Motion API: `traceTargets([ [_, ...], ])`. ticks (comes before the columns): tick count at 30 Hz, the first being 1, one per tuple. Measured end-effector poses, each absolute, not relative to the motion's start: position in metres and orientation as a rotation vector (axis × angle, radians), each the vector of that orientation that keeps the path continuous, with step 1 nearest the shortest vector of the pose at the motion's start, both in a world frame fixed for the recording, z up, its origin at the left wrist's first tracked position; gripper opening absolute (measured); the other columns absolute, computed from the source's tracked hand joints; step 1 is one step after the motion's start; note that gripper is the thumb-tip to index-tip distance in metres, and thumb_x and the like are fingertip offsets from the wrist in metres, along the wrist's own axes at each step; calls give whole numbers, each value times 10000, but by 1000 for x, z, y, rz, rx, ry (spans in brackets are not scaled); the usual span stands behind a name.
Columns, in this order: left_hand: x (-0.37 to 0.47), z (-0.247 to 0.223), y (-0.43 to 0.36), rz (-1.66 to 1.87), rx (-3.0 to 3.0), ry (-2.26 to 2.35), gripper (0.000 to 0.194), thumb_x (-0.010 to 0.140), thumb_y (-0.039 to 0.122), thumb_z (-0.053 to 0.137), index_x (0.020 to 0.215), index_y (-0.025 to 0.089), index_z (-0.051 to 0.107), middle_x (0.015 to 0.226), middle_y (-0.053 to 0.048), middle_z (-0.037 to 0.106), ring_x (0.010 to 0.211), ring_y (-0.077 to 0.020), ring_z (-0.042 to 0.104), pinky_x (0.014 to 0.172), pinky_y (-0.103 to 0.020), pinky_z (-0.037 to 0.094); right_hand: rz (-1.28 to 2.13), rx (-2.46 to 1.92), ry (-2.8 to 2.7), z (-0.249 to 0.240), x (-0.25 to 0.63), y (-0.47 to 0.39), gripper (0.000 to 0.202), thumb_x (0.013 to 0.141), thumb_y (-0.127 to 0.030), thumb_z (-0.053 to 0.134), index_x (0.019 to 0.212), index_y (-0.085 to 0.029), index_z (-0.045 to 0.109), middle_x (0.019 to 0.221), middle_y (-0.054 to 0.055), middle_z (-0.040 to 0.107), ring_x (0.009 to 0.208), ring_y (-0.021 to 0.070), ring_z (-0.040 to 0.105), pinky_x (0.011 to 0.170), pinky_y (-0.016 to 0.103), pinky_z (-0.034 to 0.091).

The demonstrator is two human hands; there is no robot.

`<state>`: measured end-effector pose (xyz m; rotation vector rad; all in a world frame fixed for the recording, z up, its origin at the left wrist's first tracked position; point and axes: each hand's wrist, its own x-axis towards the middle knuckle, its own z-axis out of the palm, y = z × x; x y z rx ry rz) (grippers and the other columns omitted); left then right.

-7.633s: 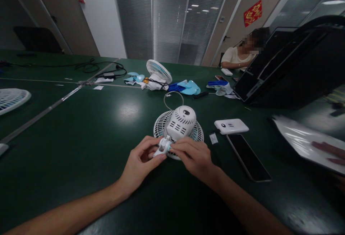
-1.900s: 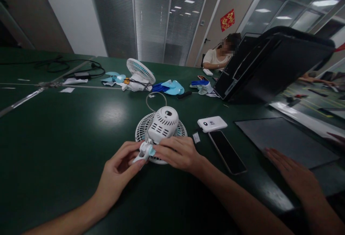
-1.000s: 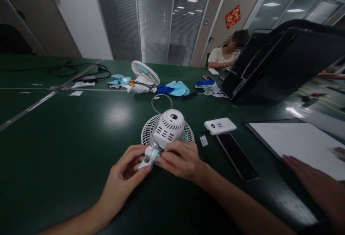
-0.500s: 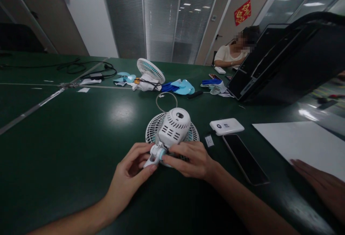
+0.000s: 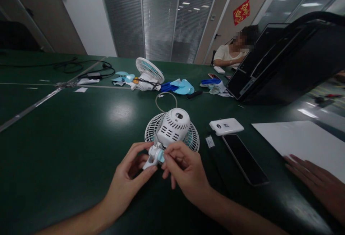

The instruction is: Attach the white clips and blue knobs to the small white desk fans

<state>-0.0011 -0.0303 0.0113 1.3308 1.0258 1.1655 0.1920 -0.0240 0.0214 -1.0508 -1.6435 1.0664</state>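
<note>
A small white fan (image 5: 174,127) lies grille-down on the green table, its slotted motor housing facing up. My left hand (image 5: 132,170) is closed around the white clip at its base (image 5: 151,157), thumb on the near side. At the joint sits a light-blue knob (image 5: 161,156). My right hand (image 5: 185,170) pinches this knob between thumb and forefinger, with the other fingers curled below. Part of the grille (image 5: 192,138) shows around the housing. Behind the fan a thin grey cable (image 5: 177,102) makes a loop.
To the right lie a white power bank (image 5: 226,126), a dark phone (image 5: 245,159) and a white board (image 5: 299,141), with another person's hand (image 5: 318,181) on it. A second fan (image 5: 148,76), blue fan blades (image 5: 183,86) and gloves (image 5: 214,84) lie farther back. A black case (image 5: 285,62) stands at right.
My right hand has turned at the wrist, its fingers now more upright and curled at the blue knob. My left hand keeps its hold. The other person's hand has shifted slightly left.
</note>
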Motion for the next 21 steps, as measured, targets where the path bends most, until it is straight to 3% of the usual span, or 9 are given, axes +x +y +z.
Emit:
traceTargets([
  [2, -1, 11, -30, 1155, 1344, 1025, 365, 878, 275, 731, 1235, 293, 659, 1199, -42, 561, 925, -169, 677, 836, -252, 578, 805, -979, -1854, 25, 201, -20, 103, 994, -238, 533, 1089, -211, 560, 819, -7, 688, 621, 99, 680, 476, 180, 506],
  [4, -2, 10, -29, 1148, 1359, 1020, 372, 883, 277, 726, 1249, 290, 660, 1226, -51, 552, 946, -175, 668, 844, -260, 579, 324, -785, -2206, 28, 214, -12, 179, 966, -211, 577, 1145, -207, 590, 978, 43, 715, 821, 148, 708, 606, 235, 545],
  [8, -4, 7, -30, 1141, 1381, 1010, 385, 881, 279, 730, 1261, 281, 666, 1261, -69, 543, 990, -200, 651, 869, -293, 579, -190, -660, -2361, 30, 227, 0, 269, 965, -198, 617, 1229, -158, 582, 987, 36, 730, 823, 120, 693, 571, 234, 499],
  [16, -2, 7, -32, 1138, 1368, 1007, 399, 888, 273, 728, 1278, 312, 654, 1271, -50, 517, 981, -179, 637, 877, -282, 572, 93, -817, -2129, 25, 210, -6, 87, 962, -207, 582, 1036, -176, 617, 786, 3, 668, 658, 109, 625, 529, 243, 439],
  [21, -2, 6, -32, 1128, 1393, 976, 426, 869, 254, 751, 1278, 321, 654, 1266, -44, 516, 988, -177, 641, 889, -282, 573, 162, -883, -2080, 24, 204, -14, 80, 962, -177, 527, 996, -202, 595, 778, -9, 667, 621, 101, 613, 511, 239, 411],
])
